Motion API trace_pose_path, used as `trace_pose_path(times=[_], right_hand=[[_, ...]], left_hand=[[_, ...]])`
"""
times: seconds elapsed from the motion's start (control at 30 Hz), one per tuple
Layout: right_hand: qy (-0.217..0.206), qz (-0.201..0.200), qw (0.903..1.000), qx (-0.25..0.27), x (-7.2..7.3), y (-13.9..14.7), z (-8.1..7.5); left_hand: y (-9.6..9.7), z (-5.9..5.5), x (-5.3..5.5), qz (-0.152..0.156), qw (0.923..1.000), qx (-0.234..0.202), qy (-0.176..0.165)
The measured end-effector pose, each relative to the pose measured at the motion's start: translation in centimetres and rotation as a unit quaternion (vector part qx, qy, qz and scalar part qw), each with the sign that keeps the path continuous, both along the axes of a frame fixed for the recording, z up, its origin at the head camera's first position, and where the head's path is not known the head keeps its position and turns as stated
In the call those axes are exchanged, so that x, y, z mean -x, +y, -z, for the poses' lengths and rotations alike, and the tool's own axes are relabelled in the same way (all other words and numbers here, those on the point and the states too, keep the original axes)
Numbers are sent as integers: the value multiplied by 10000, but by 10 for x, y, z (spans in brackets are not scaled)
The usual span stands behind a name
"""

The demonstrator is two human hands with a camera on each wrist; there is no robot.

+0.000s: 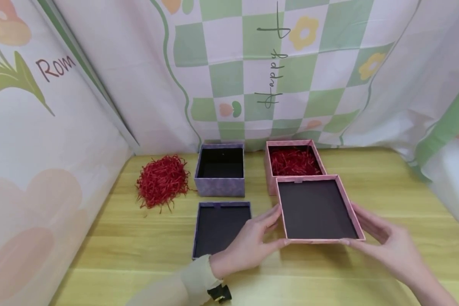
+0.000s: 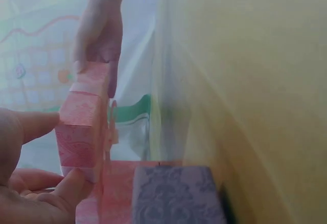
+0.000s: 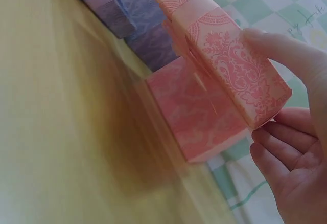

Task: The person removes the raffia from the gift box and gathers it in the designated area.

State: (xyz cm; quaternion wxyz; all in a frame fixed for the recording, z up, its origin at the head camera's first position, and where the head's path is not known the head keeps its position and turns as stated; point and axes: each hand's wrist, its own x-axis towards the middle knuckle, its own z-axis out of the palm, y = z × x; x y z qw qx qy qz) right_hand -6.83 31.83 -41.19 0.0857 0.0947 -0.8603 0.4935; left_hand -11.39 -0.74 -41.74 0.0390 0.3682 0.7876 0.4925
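Both hands hold a pink box lid (image 1: 317,208) by its sides, its black inside facing the head camera. My left hand (image 1: 250,242) grips the left edge with thumb and fingers. At the right edge, my right hand (image 1: 392,242) pinches the lid between thumb and fingers. The right wrist view shows the lid's patterned side (image 3: 235,60) crossed by a pale ribbon band (image 3: 194,9). Behind the lid stands the open pink box (image 1: 269,170), partly covered by it in the head view, with red shredded paper (image 1: 294,160) inside.
An open purple box (image 1: 219,187) with a black inside stands left of the pink one. Nearer lies a purple lid (image 1: 219,225), inside up, partly behind the left hand. A heap of red shredded paper (image 1: 162,180) lies on the wooden table (image 1: 126,250); a printed curtain (image 1: 229,80) hangs behind.
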Motion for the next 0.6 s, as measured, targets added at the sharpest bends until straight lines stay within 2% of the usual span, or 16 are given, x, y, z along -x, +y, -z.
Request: trace_pose_path(times=[0.2,0.43,0.6], right_hand=[[-228,-104,9997,69,-4,1,16],[-370,-193,9991,21,-3,-1,32],[-365,-210,9990,-154,-1,-2,40]], left_hand=[[2,2,-7,-210,9962,828,167],[6,3,-7,-122,9894,1436,-177],[6,6,-3,-41,9822,1865,-214]])
